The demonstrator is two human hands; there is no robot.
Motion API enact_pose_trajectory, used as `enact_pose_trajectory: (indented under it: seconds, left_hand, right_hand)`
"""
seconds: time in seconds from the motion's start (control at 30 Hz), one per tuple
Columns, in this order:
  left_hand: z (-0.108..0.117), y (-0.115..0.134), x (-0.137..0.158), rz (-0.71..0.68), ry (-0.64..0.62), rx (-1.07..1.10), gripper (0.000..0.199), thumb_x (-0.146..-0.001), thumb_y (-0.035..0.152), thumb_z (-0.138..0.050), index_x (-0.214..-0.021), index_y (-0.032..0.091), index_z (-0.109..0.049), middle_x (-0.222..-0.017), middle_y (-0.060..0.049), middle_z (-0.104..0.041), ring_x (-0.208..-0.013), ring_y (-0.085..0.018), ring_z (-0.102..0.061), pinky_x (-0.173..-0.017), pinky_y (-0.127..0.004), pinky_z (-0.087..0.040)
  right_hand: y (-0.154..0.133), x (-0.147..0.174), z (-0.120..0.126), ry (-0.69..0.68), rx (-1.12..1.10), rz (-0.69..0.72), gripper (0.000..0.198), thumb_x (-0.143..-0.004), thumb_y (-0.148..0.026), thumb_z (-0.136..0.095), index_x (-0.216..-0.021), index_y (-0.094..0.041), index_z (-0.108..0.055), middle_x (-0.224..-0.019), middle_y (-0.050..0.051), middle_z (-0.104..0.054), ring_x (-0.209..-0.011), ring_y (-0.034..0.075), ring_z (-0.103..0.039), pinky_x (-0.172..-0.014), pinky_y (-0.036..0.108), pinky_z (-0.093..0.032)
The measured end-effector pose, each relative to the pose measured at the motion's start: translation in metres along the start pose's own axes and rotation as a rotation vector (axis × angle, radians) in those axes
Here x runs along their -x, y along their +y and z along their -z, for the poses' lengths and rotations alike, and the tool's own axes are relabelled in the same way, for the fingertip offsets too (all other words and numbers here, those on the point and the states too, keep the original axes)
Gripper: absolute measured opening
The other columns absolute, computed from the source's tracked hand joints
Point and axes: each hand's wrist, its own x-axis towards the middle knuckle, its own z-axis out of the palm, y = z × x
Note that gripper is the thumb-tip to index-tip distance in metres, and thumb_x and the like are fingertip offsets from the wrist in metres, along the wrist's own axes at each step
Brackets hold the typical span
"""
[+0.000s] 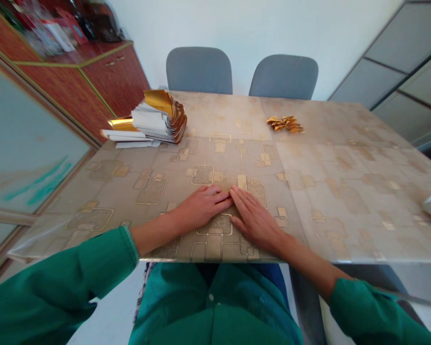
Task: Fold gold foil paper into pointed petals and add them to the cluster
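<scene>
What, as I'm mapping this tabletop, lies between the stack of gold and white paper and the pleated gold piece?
Only patterned table cover shows between the paper stack and the pleated gold piece, as the head view shows.

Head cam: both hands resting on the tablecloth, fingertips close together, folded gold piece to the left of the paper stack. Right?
Wrong side: the head view shows the folded gold piece to the right of the paper stack. The left hand and right hand do rest on the tablecloth, fingertips close together.
</scene>
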Motion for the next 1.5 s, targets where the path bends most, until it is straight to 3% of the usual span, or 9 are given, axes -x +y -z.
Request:
enact_pose_trajectory:
  seconds: [0.1, 0.23, 0.43, 0.6, 0.77, 0.93, 1.07, 1.33, 1.5]
  left_hand:
    - [-0.003, 0.003, 0.0, 0.047, 0.071, 0.069, 0.033, -0.1, 0.019, -0.044, -0.132, 0.016, -0.053, -0.133, -0.009, -0.059, -0.115, -0.021, -0.053, -0.101, -0.036, -0.042]
    - [-0.004, 0.0, 0.009, 0.181, 0.16, 0.115, 0.03, -0.103, 0.021, -0.037, -0.123, 0.017, -0.06, -0.129, -0.008, -0.059, -0.112, -0.018, -0.057, -0.094, -0.033, -0.048]
    - [0.001, -0.005, 0.027, 0.054, 0.143, -0.011, 0.026, -0.101, 0.02, -0.046, -0.12, 0.018, -0.063, -0.11, -0.007, -0.068, -0.101, -0.02, -0.059, -0.091, -0.036, -0.045]
    - [-0.001, -0.008, 0.026, 0.147, 0.198, 0.056, 0.025, -0.101, 0.024, -0.048, -0.115, 0.024, -0.068, -0.11, -0.005, -0.07, -0.101, -0.019, -0.058, -0.089, -0.036, -0.043]
    - [0.003, -0.014, 0.012, 0.115, 0.214, 0.106, 0.019, -0.099, 0.026, -0.053, -0.098, 0.021, -0.072, -0.103, -0.004, -0.071, -0.097, -0.019, -0.058, -0.092, -0.036, -0.043]
    - [0.005, -0.01, 0.015, 0.112, 0.201, 0.006, 0.019, -0.099, 0.021, -0.051, -0.103, 0.02, -0.07, -0.101, -0.004, -0.072, -0.1, -0.019, -0.058, -0.103, -0.04, -0.039]
    - [-0.003, -0.005, 0.028, 0.187, 0.209, -0.016, 0.023, -0.1, 0.023, -0.05, -0.114, 0.027, -0.068, -0.116, -0.002, -0.072, -0.105, -0.021, -0.059, -0.104, -0.046, -0.037]
    - [-0.001, -0.009, 0.024, 0.145, 0.254, 0.017, 0.022, -0.098, 0.038, -0.055, -0.108, 0.026, -0.071, -0.113, 0.001, -0.073, -0.098, -0.02, -0.06, -0.099, -0.043, -0.04]
    - [0.002, -0.007, 0.011, 0.077, 0.259, -0.066, 0.023, -0.098, 0.025, -0.05, -0.094, 0.016, -0.071, -0.093, -0.005, -0.074, -0.082, -0.019, -0.063, -0.08, -0.033, -0.047]
  right_hand:
    - [-0.009, 0.006, -0.007, -0.058, 0.032, -0.026, 0.069, -0.098, -0.036, -0.043, -0.153, -0.002, -0.021, -0.16, 0.02, -0.024, -0.149, 0.024, -0.021, -0.12, 0.044, -0.025]
    - [-0.007, 0.007, -0.008, -0.099, 0.055, -0.05, 0.066, -0.099, -0.041, -0.04, -0.155, -0.011, -0.022, -0.16, 0.014, -0.024, -0.15, 0.022, -0.02, -0.121, 0.046, -0.022]
    - [-0.005, 0.006, -0.005, -0.119, 0.099, -0.053, 0.06, -0.102, -0.048, -0.035, -0.152, -0.014, -0.033, -0.159, 0.01, -0.029, -0.149, 0.023, -0.023, -0.122, 0.05, -0.018]
    - [0.002, 0.003, 0.003, -0.098, 0.061, -0.058, 0.052, -0.103, -0.043, -0.034, -0.149, -0.02, -0.04, -0.155, 0.006, -0.038, -0.147, 0.025, -0.028, -0.12, 0.054, -0.021]
    - [0.001, -0.017, 0.013, -0.084, 0.0, -0.082, 0.043, -0.103, -0.036, -0.033, -0.137, -0.021, -0.055, -0.142, 0.005, -0.056, -0.139, 0.024, -0.042, -0.119, 0.053, -0.023]
    - [-0.017, -0.021, -0.002, -0.115, -0.008, 0.006, 0.063, -0.101, -0.043, -0.038, -0.151, -0.006, -0.032, -0.157, 0.015, -0.033, -0.147, 0.024, -0.027, -0.121, 0.044, -0.024]
    - [-0.01, -0.007, -0.01, -0.125, 0.039, 0.004, 0.065, -0.1, -0.048, -0.039, -0.153, -0.011, -0.03, -0.16, 0.013, -0.025, -0.15, 0.024, -0.019, -0.121, 0.047, -0.022]
    - [0.016, -0.003, 0.0, -0.101, 0.129, 0.028, 0.053, -0.101, -0.041, -0.041, -0.148, -0.017, -0.04, -0.155, 0.008, -0.038, -0.145, 0.025, -0.032, -0.119, 0.052, -0.023]
    - [0.011, -0.026, 0.011, -0.074, 0.176, 0.063, 0.037, -0.097, -0.035, -0.054, -0.129, -0.016, -0.059, -0.135, 0.01, -0.06, -0.127, 0.026, -0.051, -0.115, 0.048, -0.027]
